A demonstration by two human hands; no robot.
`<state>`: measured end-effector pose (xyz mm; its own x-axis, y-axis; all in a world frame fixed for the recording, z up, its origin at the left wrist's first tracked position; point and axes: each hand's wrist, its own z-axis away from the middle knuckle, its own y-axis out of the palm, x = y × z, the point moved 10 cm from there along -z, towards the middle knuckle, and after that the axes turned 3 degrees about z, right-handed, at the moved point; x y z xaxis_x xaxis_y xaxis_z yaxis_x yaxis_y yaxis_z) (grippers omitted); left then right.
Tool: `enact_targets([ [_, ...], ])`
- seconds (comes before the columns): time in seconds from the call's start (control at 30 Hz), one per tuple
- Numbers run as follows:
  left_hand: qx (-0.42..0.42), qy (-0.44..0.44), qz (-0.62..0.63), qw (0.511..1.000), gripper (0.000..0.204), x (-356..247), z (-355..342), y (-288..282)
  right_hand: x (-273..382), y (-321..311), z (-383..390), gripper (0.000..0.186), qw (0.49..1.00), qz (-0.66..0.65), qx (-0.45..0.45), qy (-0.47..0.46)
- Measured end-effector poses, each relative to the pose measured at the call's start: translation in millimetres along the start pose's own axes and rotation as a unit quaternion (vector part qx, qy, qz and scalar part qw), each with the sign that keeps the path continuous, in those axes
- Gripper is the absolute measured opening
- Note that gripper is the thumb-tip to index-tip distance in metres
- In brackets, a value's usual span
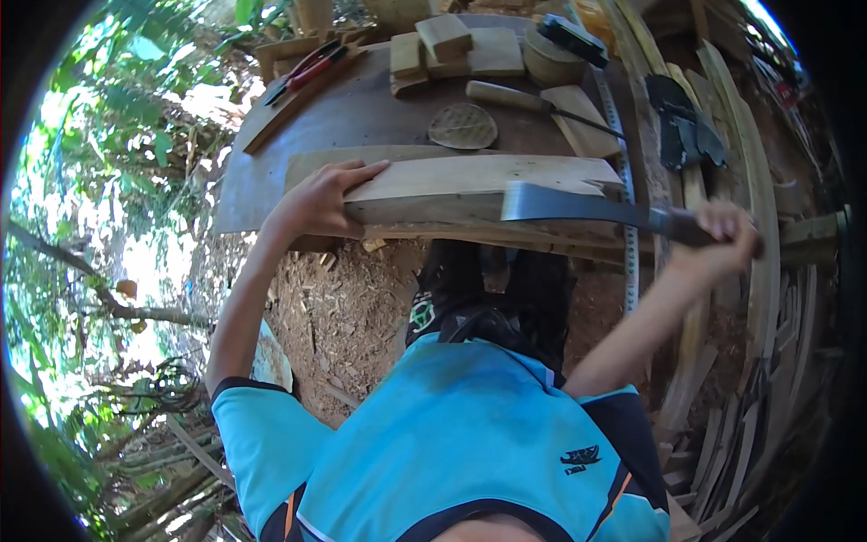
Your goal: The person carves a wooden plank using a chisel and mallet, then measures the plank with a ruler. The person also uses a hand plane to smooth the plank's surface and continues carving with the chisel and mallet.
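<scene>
A pale wooden board (470, 178) lies crosswise near the edge of the work table, its right end splintered. My left hand (323, 200) grips the board's left end, fingers over the top and thumb at the near side. At the right, my right hand (725, 233) is closed round the dark handle of a square-ended machete (569, 206). The blade points left and overlaps the near side of the board's right half. Whether the blade touches the wood I cannot tell.
On the table (361, 104) are wooden blocks (445, 38), a round wooden disc (462, 126), a wooden-handled tool (508, 96) and red-handled pliers (316, 67). A tape measure strip (631, 262) hangs at the right. A dark glove (684, 122) lies on planks. Shavings cover the ground (334, 316).
</scene>
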<state>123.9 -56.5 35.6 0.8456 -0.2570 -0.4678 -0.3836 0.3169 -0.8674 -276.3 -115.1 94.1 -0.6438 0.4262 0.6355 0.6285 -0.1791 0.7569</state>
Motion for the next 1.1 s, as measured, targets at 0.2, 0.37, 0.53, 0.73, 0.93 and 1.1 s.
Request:
enact_targets([
  [0.2,0.011,0.003,0.012,1.0,0.088,2,-2,5,-74,18,35,0.017,0.995,-0.045,-0.062,0.069],
  [0.37,-0.005,-0.002,0.008,1.0,0.089,2,2,0,12,-30,-16,0.018,0.998,-0.048,-0.025,-0.035],
  [0.53,0.005,0.004,0.012,1.0,0.091,-5,-6,9,-83,31,45,0.017,0.991,0.07,-0.006,0.116],
  [0.73,0.043,-0.031,0.053,0.997,0.093,1,-7,8,-66,11,40,0.014,0.984,-0.056,0.025,0.169],
  [0.93,0.026,0.014,0.051,0.998,0.087,1,-8,8,42,-14,-8,0.018,0.993,-0.095,0.06,-0.043],
  [1.1,0.037,-0.021,0.04,0.998,0.095,-1,-9,9,30,-2,-6,0.019,0.998,-0.014,0.041,-0.055],
])
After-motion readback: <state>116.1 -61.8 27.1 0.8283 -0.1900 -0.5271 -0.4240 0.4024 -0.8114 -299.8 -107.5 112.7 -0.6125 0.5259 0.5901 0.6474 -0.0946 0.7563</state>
